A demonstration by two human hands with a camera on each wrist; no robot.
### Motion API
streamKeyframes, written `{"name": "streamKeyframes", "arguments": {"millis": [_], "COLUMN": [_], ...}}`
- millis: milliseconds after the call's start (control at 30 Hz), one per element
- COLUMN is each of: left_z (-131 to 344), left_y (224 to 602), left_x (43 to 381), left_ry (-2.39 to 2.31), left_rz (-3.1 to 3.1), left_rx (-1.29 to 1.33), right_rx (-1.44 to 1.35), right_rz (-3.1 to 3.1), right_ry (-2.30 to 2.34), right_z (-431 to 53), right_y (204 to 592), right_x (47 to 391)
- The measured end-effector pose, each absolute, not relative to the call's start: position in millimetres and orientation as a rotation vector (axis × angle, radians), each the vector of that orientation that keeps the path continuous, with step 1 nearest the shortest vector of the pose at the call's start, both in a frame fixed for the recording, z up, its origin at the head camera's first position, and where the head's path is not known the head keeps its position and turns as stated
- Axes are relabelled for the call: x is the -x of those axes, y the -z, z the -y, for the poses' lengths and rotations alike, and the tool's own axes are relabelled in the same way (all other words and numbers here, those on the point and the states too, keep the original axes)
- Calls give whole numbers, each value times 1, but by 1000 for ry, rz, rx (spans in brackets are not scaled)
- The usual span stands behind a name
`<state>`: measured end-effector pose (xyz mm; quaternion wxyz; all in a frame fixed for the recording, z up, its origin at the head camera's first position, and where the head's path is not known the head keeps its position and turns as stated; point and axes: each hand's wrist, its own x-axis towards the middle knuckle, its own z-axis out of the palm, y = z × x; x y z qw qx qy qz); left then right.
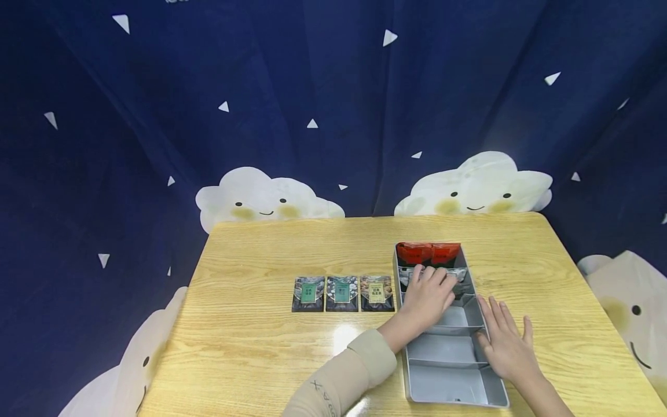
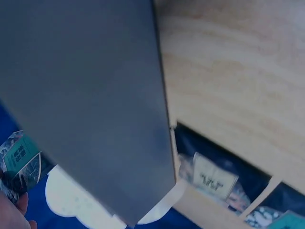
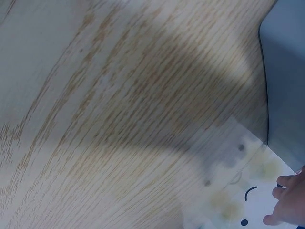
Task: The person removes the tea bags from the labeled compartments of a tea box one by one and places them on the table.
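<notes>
My left hand (image 1: pixel 428 294) reaches over the long side of a grey divided box (image 1: pixel 443 382) into its second compartment from the back. Its fingers pinch a dark sachet, seen in the left wrist view as a green-labelled sachet (image 2: pixel 21 155). Silvery sachet edges (image 1: pixel 460 273) show around those fingers in the head view. Red sachets (image 1: pixel 428 253) stand in the rearmost compartment. My right hand (image 1: pixel 506 343) lies along the box's right wall with straight fingers, its thumb side away from the box.
Left of the box, three sachets lie in a row on the wooden table (image 1: pixel 250 336): one green-labelled (image 1: pixel 308 294), one teal-labelled (image 1: pixel 341 293) and one cream-labelled (image 1: pixel 377 293). Bare compartments fill the box's near part. A dark blue curtain (image 1: pixel 292 69) with white clouds hangs behind the table.
</notes>
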<state>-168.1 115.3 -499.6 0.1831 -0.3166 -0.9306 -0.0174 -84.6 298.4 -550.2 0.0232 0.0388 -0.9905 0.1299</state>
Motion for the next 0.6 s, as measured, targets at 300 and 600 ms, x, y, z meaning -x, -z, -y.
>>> {"name": "streamKeyframes", "arguments": {"millis": [300, 600], "left_z": [-86, -38], "left_y": [479, 482], "left_x": [179, 187], "left_ry": [210, 392], "left_rz": [2443, 2454], "left_rx": [771, 610], "right_rx": [-137, -148], "right_rz": [3062, 3052], "right_ry": [-419, -427], "right_z": [-299, -300], "right_y": [549, 550], "right_x": [85, 85]}}
